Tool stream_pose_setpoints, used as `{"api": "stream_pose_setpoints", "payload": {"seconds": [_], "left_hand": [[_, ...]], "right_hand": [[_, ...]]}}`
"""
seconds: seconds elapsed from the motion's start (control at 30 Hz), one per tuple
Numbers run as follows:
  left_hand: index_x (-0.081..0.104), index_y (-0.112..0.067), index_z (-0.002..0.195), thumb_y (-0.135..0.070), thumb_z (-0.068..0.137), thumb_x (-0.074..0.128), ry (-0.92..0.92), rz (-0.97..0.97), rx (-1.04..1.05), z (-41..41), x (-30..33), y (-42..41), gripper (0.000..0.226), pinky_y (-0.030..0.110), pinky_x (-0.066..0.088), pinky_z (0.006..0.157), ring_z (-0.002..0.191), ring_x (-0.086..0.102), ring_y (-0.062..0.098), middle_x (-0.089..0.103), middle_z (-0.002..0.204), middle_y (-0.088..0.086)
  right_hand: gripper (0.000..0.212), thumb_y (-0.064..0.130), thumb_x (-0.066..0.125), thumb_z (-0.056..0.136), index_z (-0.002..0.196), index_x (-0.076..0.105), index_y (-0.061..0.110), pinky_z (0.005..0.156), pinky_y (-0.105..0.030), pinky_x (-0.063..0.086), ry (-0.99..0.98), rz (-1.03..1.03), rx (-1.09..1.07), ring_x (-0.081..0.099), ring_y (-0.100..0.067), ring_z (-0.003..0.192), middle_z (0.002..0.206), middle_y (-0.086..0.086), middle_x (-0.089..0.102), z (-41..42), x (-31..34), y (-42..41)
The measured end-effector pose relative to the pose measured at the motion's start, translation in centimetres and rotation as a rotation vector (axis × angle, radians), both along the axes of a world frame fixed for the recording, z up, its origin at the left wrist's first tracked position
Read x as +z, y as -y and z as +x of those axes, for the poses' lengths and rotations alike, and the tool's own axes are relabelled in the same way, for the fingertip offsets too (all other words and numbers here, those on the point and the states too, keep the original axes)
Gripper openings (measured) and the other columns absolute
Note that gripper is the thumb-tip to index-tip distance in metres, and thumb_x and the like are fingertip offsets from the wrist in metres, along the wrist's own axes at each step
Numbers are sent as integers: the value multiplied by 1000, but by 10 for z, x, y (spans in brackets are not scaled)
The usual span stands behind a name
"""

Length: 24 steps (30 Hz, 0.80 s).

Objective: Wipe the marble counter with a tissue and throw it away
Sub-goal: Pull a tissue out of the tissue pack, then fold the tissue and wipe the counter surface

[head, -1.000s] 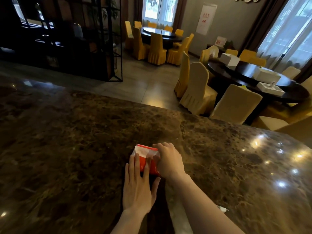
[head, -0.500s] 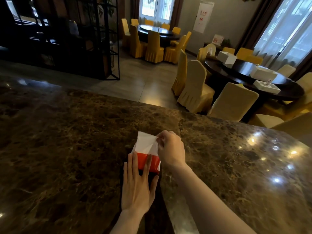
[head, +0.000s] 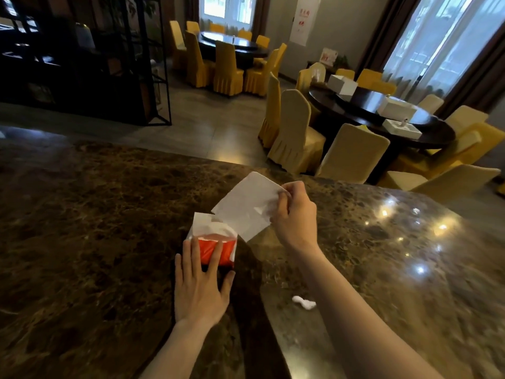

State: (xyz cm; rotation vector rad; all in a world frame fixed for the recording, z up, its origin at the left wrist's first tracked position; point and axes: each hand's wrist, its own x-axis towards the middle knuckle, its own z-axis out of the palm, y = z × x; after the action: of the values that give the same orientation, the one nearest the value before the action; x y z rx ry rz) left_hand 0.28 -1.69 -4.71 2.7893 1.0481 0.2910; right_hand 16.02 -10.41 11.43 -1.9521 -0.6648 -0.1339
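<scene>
A red tissue pack [head: 218, 250] lies on the dark brown marble counter [head: 95, 242], with another white tissue sticking up from its top. My left hand [head: 200, 285] rests flat on the counter, its fingers pressing the near side of the pack. My right hand [head: 295, 214] pinches the right edge of a white tissue [head: 246, 207] and holds it in the air just above and to the right of the pack. The sheet is clear of the pack. A small white smear or scrap [head: 304, 302] sits on the counter between my forearms.
Beyond the counter's far edge are a tiled floor, a dark round table [head: 382, 110] with white boxes and yellow-covered chairs [head: 295, 132], a second table set farther back, and a black metal shelf [head: 114, 64] at the left. Ceiling lights glint on the counter's right part.
My right hand has pulled a tissue up and to the right, out of the pack, which it now holds free. The left hand has stayed pressed on the pack.
</scene>
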Motion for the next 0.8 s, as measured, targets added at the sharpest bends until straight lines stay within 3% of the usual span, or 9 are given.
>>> {"api": "stream_pose_setpoints", "payload": {"seconds": [0.17, 0.27, 0.37, 0.47, 0.57, 0.67, 0.73, 0.8], "left_hand": [[7, -32, 164, -75, 94, 17, -102, 11, 28, 10, 14, -3, 82, 57, 4, 127, 157, -9, 44, -3, 170, 26], [3, -28, 164, -72, 95, 24, -5, 5, 34, 13, 25, 9, 84, 58, 4, 128, 157, -7, 45, -2, 169, 30], [5, -28, 164, -64, 97, 37, 185, 10, -105, 17, 24, 35, 82, 54, 4, 128, 158, -8, 39, -3, 171, 24], [10, -30, 163, -63, 99, 35, 115, -33, -313, 28, 14, 61, 76, 50, 6, 129, 159, -10, 27, 0, 174, 10], [9, -30, 163, -62, 101, 28, 9, -111, -329, 35, 1, 71, 72, 45, 1, 130, 159, -7, 23, 4, 174, 4], [10, -30, 163, -63, 100, 18, -35, -127, -289, 36, -7, 69, 71, 45, 0, 130, 159, -6, 23, 5, 174, 2], [10, -32, 163, -67, 97, 9, -48, -123, -281, 36, -9, 68, 74, 46, 0, 130, 159, -6, 23, 5, 174, 1], [10, -34, 163, -69, 92, 0, -50, -122, -272, 38, -8, 68, 79, 45, -1, 129, 159, -6, 22, 4, 174, 0]], "right_hand": [[10, 17, 50, 103, 99, 58, 22, 54, -17, 44, -11, -21, -116, 61, -2, 73, 83, 13, 62, 16, -9, 64], [5, 19, 55, 102, 99, 59, 21, 58, -23, 49, -21, -19, -237, 61, -2, 75, 82, 17, 60, 21, -19, 104], [2, 21, 58, 100, 100, 58, 23, 57, -26, 52, 108, -88, -307, 62, 0, 73, 81, 19, 61, 15, -31, 139], [15, 19, 64, 94, 96, 54, 29, 56, -30, 53, 249, -244, -257, 66, -7, 71, 81, 11, 69, -1, -47, 165], [18, 16, 68, 85, 88, 55, 28, 57, -34, 47, 278, -415, -102, 66, -19, 68, 75, 5, 70, -19, -67, 179], [11, 39, 63, 89, 86, 62, 29, 67, -39, 51, 135, -531, 77, 63, -13, 76, 80, 11, 69, -36, -86, 179], [40, 65, 50, 91, 88, 69, 30, 73, -37, 52, 9, -556, 124, 60, -5, 80, 84, 16, 69, -41, -97, 176], [54, 74, 40, 91, 89, 72, 30, 75, -36, 52, -26, -502, 44, 59, -3, 83, 87, 16, 68, -38, -99, 175]]}}
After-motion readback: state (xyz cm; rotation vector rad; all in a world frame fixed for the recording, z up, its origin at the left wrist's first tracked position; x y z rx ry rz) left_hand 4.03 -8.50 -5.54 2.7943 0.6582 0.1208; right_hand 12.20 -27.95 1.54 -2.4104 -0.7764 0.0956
